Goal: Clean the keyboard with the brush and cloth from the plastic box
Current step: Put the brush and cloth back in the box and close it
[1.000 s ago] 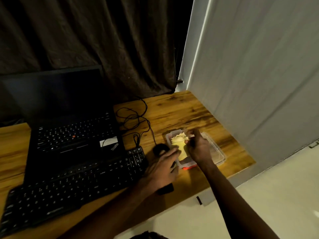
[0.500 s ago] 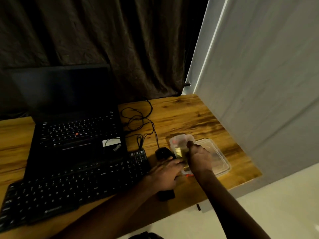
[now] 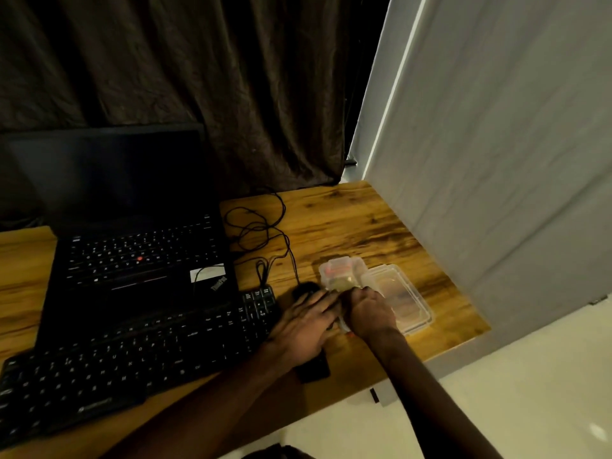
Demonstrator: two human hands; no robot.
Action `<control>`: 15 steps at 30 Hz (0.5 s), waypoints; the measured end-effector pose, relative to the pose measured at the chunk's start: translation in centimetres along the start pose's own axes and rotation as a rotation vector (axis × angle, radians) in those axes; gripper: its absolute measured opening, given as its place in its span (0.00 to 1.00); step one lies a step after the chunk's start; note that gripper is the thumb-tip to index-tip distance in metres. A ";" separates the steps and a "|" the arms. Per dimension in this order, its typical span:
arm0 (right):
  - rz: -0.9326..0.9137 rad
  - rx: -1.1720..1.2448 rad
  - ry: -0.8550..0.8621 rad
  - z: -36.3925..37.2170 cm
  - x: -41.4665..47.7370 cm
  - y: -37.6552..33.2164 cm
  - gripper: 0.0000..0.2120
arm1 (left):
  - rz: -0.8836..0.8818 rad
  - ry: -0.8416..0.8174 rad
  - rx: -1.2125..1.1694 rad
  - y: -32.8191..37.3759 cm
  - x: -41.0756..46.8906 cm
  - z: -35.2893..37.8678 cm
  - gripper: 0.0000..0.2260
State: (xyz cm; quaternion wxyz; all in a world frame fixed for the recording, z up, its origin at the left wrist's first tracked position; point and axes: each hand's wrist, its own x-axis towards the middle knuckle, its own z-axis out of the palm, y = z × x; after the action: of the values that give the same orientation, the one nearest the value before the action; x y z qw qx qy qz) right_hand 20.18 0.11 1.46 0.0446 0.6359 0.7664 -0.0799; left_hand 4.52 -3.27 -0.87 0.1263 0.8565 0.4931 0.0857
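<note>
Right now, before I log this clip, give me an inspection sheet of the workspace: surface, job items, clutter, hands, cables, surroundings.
Surface: wooden desk, grain visible.
Job's things: keyboard at the near edge; open plastic box to its right, yellowish cloth inside; brush not made out.
Clutter: laptop, mouse, clear lid beside the box.
Hands: left hand flat, fingers at the box; right hand curled into the box, its hold hidden.
Cables: black cable looped behind the mouse.
Surroundings: dark curtain, pale wall.
</note>
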 end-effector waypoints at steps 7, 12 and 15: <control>0.019 0.060 0.108 -0.1 -1.6 0.0 0.23 | -0.036 0.078 -0.045 0.0 -0.7 0.5 0.29; -0.120 0.197 0.510 0.2 -6.3 -2.8 0.15 | -0.088 0.230 -0.069 -0.2 -1.2 -0.8 0.27; -0.119 0.252 0.506 2.1 -8.2 -5.0 0.16 | -0.136 0.242 -0.077 -0.6 -1.5 -0.8 0.27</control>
State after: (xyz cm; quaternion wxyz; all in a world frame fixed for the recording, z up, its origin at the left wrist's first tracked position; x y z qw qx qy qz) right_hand 16.72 -9.14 1.10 -0.2319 0.5900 0.7732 -0.0157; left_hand 3.05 -4.17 -0.30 0.1041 0.7989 0.5581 0.1986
